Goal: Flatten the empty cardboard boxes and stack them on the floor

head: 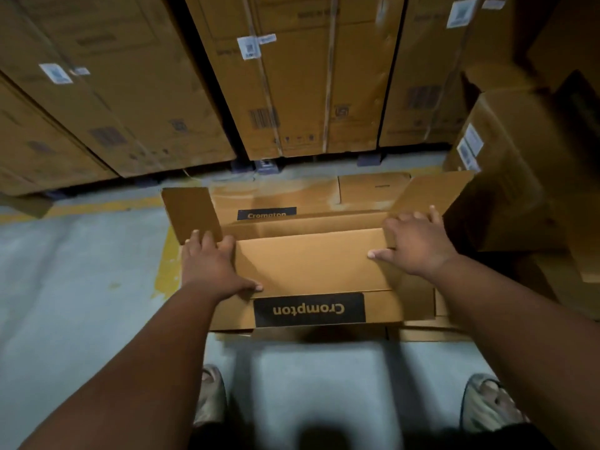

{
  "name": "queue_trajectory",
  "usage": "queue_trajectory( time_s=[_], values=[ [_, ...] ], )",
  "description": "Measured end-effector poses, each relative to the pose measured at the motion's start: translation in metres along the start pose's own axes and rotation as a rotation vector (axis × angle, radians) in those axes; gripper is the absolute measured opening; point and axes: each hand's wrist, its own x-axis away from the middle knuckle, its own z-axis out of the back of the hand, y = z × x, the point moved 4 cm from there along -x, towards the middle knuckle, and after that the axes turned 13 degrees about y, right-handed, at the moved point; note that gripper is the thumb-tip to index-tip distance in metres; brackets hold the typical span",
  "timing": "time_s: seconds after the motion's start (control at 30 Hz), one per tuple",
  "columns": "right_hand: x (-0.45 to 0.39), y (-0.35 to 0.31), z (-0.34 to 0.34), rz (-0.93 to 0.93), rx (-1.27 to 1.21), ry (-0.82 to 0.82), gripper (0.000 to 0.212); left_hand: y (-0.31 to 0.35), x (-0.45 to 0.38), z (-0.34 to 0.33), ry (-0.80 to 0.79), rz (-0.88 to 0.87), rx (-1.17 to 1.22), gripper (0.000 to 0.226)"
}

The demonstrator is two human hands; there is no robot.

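Observation:
A brown cardboard box (311,264) with a black "Crompton" label lies on the floor in front of me, its end flaps open and raised at left and right. My left hand (211,264) rests on its left end with spread fingers, the thumb on the top panel. My right hand (418,245) rests on the right end, fingers spread at the base of the right flap. Under and behind it lies more flattened cardboard (279,196) with another Crompton label.
Tall sealed cartons (292,86) stand in a row along the back. A large carton (513,164) stands close on the right. Grey concrete floor (81,287) with a yellow painted line lies to the left. My sandalled feet (211,397) stand just before the box.

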Motion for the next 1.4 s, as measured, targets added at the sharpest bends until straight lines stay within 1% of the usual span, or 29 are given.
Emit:
queue_trajectory(
  time_s=[0.07, 0.17, 0.23, 0.3, 0.43, 0.47, 0.5, 0.57, 0.6, 0.63, 0.67, 0.7, 0.73, 0.77, 0.8, 0.87, 0.93, 0.97, 1.07, 1.1, 1.17, 1.23, 1.3, 1.37, 1.4],
  values=[
    [-0.003, 0.009, -0.002, -0.087, 0.103, -0.022, 0.092, -0.022, -0.006, 0.0, -0.04, 0.055, -0.01, 0.135],
    [-0.003, 0.023, -0.005, -0.217, 0.082, -0.083, 0.124, -0.041, -0.009, -0.002, -0.055, 0.13, -0.037, 0.133],
    [0.002, 0.025, -0.006, -0.313, 0.043, -0.116, 0.132, -0.044, -0.006, -0.005, -0.087, 0.198, -0.056, 0.136],
    [0.006, 0.023, -0.008, -0.394, -0.008, -0.134, 0.135, -0.047, 0.001, -0.007, -0.09, 0.263, 0.006, 0.145],
    [0.01, 0.024, -0.009, -0.508, -0.218, -0.089, 0.141, -0.057, 0.012, -0.019, -0.032, 0.388, 0.354, 0.159],
    [0.011, 0.025, -0.009, -0.525, -0.271, -0.069, 0.142, -0.061, 0.013, -0.024, -0.011, 0.444, 0.457, 0.163],
    [0.012, 0.027, -0.01, -0.557, -0.33, -0.039, 0.144, -0.067, 0.015, -0.029, -0.001, 0.544, 0.58, 0.164],
    [0.017, 0.033, -0.011, -0.695, -0.485, 0.08, 0.144, -0.077, 0.02, -0.043, -0.035, 0.714, 0.834, 0.161],
    [0.02, 0.037, -0.015, -0.787, -0.567, 0.136, 0.141, -0.078, 0.022, -0.05, -0.074, 0.738, 0.936, 0.155],
    [0.024, 0.039, -0.021, -0.878, -0.658, 0.15, 0.137, -0.076, 0.025, -0.055, -0.123, 0.729, 1.009, 0.145],
    [0.028, 0.04, -0.029, -0.961, -0.755, 0.113, 0.131, -0.072, 0.029, -0.059, -0.168, 0.712, 1.053, 0.133],
    [0.033, 0.038, -0.038, -1.026, -0.852, 0.041, 0.126, -0.069, 0.032, -0.062, -0.197, 0.696, 1.074, 0.126],
    [0.037, 0.034, -0.044, -1.068, -0.93, -0.034, 0.121, -0.065, 0.033, -0.063, -0.203, 0.663, 1.084, 0.127],
    [0.04, 0.031, -0.047, -1.085, -0.982, -0.09, 0.119, -0.06, 0.033, -0.061, -0.193, 0.617, 1.082, 0.133],
    [0.039, 0.031, -0.047, -1.082, -1.013, -0.111, 0.118, -0.058, 0.03, -0.061, -0.168, 0.568, 1.066, 0.137],
    [0.03, 0.036, -0.042, -1.059, -1.026, -0.086, 0.121, -0.055, 0.025, -0.055, -0.104, 0.465, 1.005, 0.147],
    [0.02, 0.044, -0.034, -1.05, -0.968, -0.034, 0.124, -0.054, 0.019, -0.047, -0.064, 0.361, 0.923, 0.174],
    [0.016, 0.049, -0.03, -1.047, -0.928, -0.012, 0.123, -0.052, 0.018, -0.039, -0.07, 0.31, 0.873, 0.183],
    [0.007, 0.063, -0.011, -1.027, -0.862, 0.066, 0.12, -0.048, 0.019, -0.011, -0.072, 0.166, 0.75, 0.184],
    [0.004, 0.067, -0.004, -1.015, -0.85, 0.074, 0.12, -0.047, 0.02, 0.0, -0.071, 0.149, 0.722, 0.183],
    [-0.001, 0.075, 0.011, -0.959, -0.841, 0.06, 0.123, -0.047, 0.021, 0.02, -0.053, 0.143, 0.642, 0.177],
    [-0.003, 0.078, 0.024, -0.889, -0.873, 0.031, 0.13, -0.053, 0.019, 0.039, -0.024, 0.152, 0.596, 0.166],
    [-0.003, 0.081, 0.039, -0.837, -0.941, 0.057, 0.127, -0.06, 0.017, 0.059, 0.009, 0.152, 0.581, 0.151],
    [-0.002, 0.086, 0.054, -0.824, -1.008, 0.092, 0.122, -0.068, 0.016, 0.079, 0.055, 0.211, 0.644, 0.135],
    [-0.003, 0.09, 0.058, -0.833, -1.053, 0.086, 0.125, -0.072, 0.016, 0.085, 0.089, 0.272, 0.711, 0.125]
  ],
)
